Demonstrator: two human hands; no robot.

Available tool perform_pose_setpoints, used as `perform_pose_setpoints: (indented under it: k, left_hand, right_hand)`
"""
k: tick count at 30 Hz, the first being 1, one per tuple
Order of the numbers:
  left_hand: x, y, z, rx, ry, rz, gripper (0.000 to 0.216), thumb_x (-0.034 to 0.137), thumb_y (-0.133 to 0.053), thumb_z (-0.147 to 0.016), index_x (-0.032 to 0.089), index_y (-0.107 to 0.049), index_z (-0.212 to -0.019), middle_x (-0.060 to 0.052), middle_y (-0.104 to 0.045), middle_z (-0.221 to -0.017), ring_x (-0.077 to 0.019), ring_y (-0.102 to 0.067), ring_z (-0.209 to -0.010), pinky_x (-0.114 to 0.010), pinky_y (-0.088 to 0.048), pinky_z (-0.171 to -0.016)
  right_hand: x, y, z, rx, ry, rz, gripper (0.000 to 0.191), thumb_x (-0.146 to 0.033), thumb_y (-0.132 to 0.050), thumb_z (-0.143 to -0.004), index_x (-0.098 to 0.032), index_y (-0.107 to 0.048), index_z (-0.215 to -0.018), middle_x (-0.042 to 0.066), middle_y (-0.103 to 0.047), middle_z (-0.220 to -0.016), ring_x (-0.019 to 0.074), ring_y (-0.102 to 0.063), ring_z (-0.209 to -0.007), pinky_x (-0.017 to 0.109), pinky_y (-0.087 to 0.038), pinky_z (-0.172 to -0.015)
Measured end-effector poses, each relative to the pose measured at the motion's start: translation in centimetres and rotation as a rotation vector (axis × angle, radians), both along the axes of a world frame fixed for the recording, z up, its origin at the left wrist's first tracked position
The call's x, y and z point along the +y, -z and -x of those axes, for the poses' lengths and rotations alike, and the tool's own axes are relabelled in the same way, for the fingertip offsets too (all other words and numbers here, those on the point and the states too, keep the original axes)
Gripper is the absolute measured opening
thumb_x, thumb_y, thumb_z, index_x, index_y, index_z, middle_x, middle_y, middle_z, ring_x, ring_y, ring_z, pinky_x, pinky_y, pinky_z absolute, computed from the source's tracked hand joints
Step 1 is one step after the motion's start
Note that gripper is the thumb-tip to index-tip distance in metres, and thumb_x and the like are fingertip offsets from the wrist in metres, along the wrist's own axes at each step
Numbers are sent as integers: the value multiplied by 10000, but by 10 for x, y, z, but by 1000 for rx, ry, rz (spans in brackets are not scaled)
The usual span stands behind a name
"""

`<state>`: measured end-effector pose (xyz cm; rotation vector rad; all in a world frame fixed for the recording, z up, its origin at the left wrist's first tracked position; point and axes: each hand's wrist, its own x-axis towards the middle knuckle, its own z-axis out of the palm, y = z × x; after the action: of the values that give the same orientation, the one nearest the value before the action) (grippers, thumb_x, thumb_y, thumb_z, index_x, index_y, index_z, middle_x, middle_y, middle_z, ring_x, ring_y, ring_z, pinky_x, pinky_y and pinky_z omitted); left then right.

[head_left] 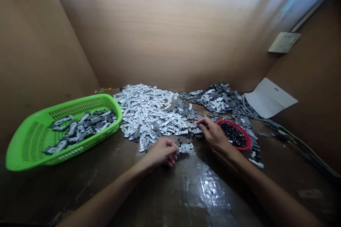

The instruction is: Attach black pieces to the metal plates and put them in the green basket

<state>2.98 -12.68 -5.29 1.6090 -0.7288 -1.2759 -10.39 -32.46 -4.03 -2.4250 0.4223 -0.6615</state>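
My left hand (163, 152) is closed in a pinch on one end of a flat silver metal piece (185, 148) low over the table. To its right, my right hand (213, 133) hovers beside a red basket (249, 138) of small black parts (231, 134). Its fingers are curled with the tips close together, and whatever they hold is too small to make out. Several tiny black parts (190, 136) lie loose between the hands. Behind them spreads a heap of white-silver metal pieces (149, 113).
At the left stands a green basket (23, 138) with grey and silver pieces in it. Darker grey pieces (221, 97) are heaped at the back right. A white card (269, 97) leans on the right wall near a cable (301, 142). Wooden panels (170, 35) enclose the table.
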Motion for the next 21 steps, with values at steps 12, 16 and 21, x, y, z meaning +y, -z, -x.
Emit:
perform_pose_setpoints:
  k: [12, 16, 21]
  left_hand:
    - [-5, -6, 2, -27, 9, -58, 301, 407, -543, -741, 113, -497, -784, -48, -580, -645, -100, -526, -477, -181, -411, -427]
    - [-6, -10, 3, -22, 3, -69, 322, 424, -568, -728, 115, -489, -770, -44, -572, -639, -92, -518, -474, -176, -409, -426]
    - [-6, -12, 3, 9, -40, -56, 315, 409, -587, -724, 114, -495, -784, -31, -561, -643, -82, -512, -487, -167, -408, -432]
  right_hand:
    - [20, 25, -17, 118, -178, 279, 240, -279, -421, -874, -217, -585, -1037, 36, -522, -1067, 140, -406, -1028, 290, -371, -894]
    - [14, 23, -13, 21, -122, 206, 171, -254, -459, -854, -173, -601, -905, 44, -538, -1005, 133, -427, -997, 286, -360, -892]
    - [9, 12, -5, -146, 8, -12, 240, -309, -425, -872, -158, -583, -970, 60, -557, -970, 109, -493, -896, 249, -400, -820]
